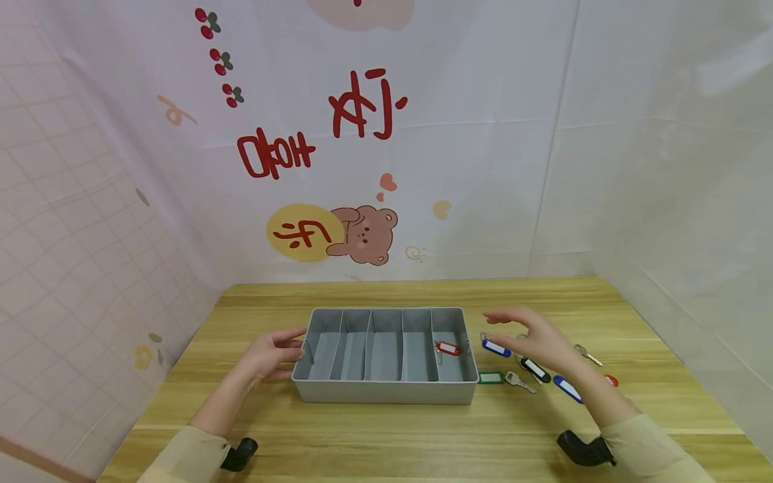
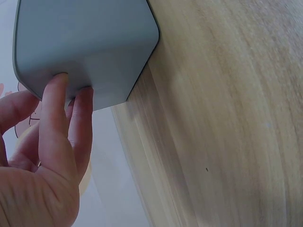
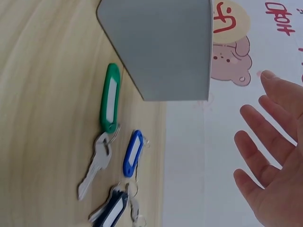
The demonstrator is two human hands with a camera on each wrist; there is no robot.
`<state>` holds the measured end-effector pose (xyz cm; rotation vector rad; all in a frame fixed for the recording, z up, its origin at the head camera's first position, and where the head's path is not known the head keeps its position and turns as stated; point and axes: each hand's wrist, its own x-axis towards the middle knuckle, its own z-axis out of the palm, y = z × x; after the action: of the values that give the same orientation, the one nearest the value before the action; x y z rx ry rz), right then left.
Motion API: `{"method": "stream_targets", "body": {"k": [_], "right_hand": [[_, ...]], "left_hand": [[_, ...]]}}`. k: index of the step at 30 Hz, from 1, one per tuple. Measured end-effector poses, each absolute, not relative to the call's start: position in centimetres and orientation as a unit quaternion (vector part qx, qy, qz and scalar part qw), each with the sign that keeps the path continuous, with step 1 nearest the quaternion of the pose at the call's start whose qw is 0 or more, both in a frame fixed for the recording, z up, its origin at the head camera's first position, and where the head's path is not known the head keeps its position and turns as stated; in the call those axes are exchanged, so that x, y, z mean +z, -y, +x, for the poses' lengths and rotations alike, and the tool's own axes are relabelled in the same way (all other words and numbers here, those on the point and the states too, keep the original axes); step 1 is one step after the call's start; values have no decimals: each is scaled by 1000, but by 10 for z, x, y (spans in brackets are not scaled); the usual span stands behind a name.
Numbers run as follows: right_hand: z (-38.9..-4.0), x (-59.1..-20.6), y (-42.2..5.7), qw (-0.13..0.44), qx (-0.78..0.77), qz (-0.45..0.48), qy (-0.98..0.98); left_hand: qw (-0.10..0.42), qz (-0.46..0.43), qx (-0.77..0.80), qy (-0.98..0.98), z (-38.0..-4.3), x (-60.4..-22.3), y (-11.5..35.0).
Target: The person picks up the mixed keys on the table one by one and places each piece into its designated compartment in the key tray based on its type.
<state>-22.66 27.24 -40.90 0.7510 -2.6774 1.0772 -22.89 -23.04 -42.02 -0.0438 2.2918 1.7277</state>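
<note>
A grey tray (image 1: 386,392) with several compartments stands on the wooden table. My left hand (image 1: 272,355) touches the outside of its left end, fingertips against the wall (image 2: 109,71) in the left wrist view. To the right of the tray, my right hand (image 1: 534,339) hovers over keys, fingers spread and holding nothing. A red-tagged key (image 1: 448,348) lies in the rightmost compartment. Below and around the right hand are a green tag (image 3: 110,99) with its key (image 3: 96,163), a blue tag (image 3: 133,153) and a black tag (image 3: 113,210).
Farther right lie another blue tag (image 1: 568,389), a loose-looking key (image 1: 588,354) and a red tag (image 1: 612,380), partly hidden by the right forearm. A printed white cloth (image 1: 483,168) hangs behind the table (image 1: 362,443) and at both sides.
</note>
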Motion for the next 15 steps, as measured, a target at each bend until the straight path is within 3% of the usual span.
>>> {"method": "stream_targets", "body": {"k": [15], "right_hand": [[-213,-421,-308,135,327,256,900]], "left_hand": [[136,-15,602,-786,-227,-418,229]]}}
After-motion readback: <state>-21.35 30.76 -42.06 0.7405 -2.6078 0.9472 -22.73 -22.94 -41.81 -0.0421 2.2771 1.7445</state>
